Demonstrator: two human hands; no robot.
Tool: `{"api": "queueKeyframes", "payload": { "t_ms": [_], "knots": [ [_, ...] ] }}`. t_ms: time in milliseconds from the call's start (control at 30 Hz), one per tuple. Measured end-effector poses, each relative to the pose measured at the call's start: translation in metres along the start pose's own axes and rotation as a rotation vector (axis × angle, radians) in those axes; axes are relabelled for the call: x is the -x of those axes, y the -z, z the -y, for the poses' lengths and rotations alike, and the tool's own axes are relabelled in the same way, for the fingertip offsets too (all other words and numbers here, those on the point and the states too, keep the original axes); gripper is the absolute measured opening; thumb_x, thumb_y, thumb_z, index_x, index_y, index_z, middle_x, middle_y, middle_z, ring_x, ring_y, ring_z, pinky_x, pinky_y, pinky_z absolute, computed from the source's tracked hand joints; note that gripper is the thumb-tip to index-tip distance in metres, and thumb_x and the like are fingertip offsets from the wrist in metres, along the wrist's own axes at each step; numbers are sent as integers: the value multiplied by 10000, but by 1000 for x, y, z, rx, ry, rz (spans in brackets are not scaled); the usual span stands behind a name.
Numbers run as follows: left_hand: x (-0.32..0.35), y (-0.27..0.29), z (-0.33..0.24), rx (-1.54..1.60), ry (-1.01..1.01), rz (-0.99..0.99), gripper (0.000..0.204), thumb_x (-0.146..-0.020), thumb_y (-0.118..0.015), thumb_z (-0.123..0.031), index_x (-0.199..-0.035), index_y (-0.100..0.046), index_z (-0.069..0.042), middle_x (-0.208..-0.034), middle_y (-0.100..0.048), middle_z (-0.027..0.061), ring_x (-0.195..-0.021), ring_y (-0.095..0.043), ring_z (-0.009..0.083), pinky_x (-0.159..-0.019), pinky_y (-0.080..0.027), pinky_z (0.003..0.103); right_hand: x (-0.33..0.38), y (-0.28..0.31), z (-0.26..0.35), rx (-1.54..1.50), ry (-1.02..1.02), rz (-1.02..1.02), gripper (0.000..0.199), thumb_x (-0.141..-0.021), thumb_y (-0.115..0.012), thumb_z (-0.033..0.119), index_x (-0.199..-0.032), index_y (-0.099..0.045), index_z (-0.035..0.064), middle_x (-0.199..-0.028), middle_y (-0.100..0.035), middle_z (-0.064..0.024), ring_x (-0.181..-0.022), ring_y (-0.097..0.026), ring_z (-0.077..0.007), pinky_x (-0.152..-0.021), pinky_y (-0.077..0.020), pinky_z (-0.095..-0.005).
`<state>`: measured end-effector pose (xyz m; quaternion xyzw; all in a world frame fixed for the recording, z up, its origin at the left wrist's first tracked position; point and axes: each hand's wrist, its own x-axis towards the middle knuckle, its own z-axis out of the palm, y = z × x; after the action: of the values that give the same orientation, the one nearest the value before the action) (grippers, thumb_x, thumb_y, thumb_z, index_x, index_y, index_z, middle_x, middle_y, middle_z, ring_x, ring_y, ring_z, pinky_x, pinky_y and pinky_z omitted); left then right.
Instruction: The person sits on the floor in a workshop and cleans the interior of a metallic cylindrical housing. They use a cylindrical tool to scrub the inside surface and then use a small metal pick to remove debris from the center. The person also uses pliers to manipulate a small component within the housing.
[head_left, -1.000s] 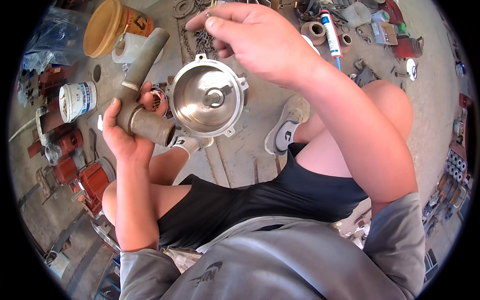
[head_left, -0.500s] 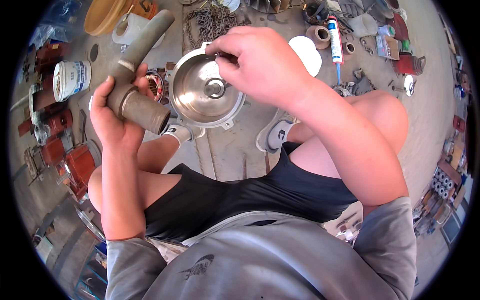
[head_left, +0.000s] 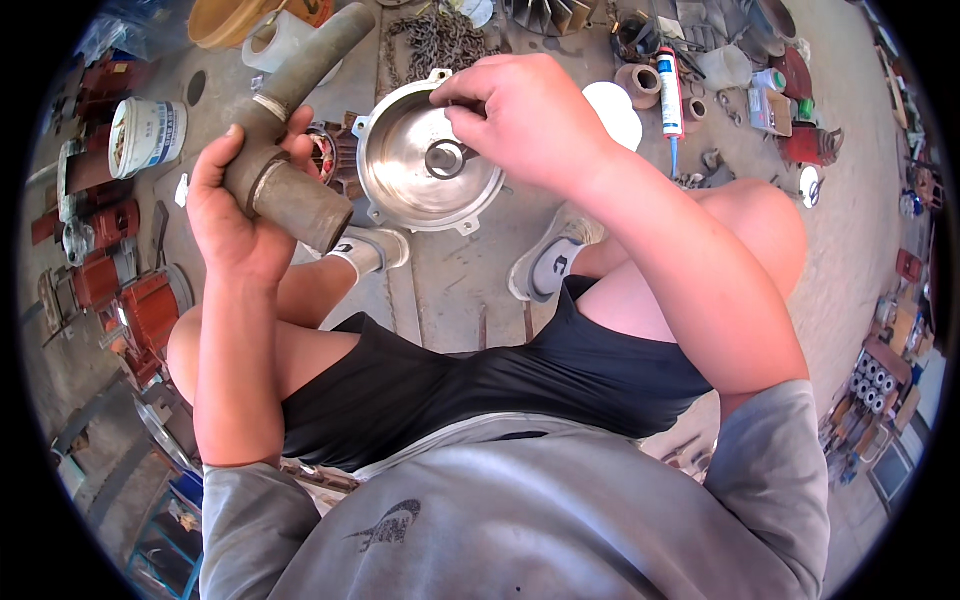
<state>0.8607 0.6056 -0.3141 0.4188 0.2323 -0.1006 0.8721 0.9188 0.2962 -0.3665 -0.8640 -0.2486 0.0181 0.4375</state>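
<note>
My left hand (head_left: 240, 220) is wrapped around a dull, rusty pipe fitting (head_left: 308, 208) with a wide stub and a long pipe arm. It is raised to the left of a round, bowl-like silver metal housing (head_left: 390, 165). Lugs stand out along the housing's rim, and a short shaft end (head_left: 443, 158) sits in its centre. Over the far right part of the housing is my right hand (head_left: 520, 115), with thumb and fingers pinched together. Whatever lies between those fingertips is too small or hidden to make out.
Beyond the housing lies a heap of chain (head_left: 440, 45). A white bucket (head_left: 148, 137) stands at left, near red metal parts (head_left: 155, 310). A sealant tube (head_left: 669, 95), a white disc (head_left: 612, 115) and a rusty ring-shaped part (head_left: 638, 86) lie to the right. My feet flank the near floor.
The whole view has shifted slightly, so the floor items appear higher. My right fingertips sit a little farther inside the housing's rim. My left hand still grips the pipe fitting.
</note>
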Motion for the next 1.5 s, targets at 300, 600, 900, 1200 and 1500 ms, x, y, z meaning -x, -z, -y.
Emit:
{"api": "queueKeyframes", "payload": {
  "t_ms": [300,600,900,1200,1500],
  "knots": [
    [7,1,-1,17,-27,-19,636,-1054,-635,-302,-1580,-509,32,-1526,-638,298,-1041,-789,294,-992,-604,470,-18,-2,-1,-6,-112,39,249,-901,-702,134,-1069,-868,51,-939,-813,-201,-875,-791,-397,-883,-645,-468],
    [8,1,1,-15,-42,-49,635,-1041,-649,-301,-1549,-532,61,-1453,-691,293,-997,-795,293,-968,-609,449,-29,0,-1,6,-298,101,262,-938,-749,126,-1155,-841,14,-968,-854,-143,-852,-823,-217,-828,-647,-357],
    [16,1,2,-21,-56,-48,648,-1041,-650,-300,-1542,-531,92,-1410,-715,286,-985,-798,273,-953,-620,428,3,4,14,-131,-214,113,165,-942,-765,124,-1073,-833,50,-958,-827,-151,-854,-802,-336,-809,-641,-443],
    [49,-15,-22,-537,-140,-17,527,-940,-754,-170,-1406,-678,63,-1198,-786,173,-951,-754,231,-915,-611,365,58,11,7,4,269,335,115,-884,-821,139,-996,-849,141,-1071,-792,12,-1080,-732,-256,-927,-611,-419],
    [95,-61,-18,-1162,-202,121,641,-787,-881,-38,-1405,-718,0,-1202,-785,95,-1088,-722,154,-1003,-585,346,58,12,8,47,285,357,136,-887,-816,124,-1018,-845,150,-1094,-781,14,-1098,-718,-249,-937,-614,-408]
  ]
}}
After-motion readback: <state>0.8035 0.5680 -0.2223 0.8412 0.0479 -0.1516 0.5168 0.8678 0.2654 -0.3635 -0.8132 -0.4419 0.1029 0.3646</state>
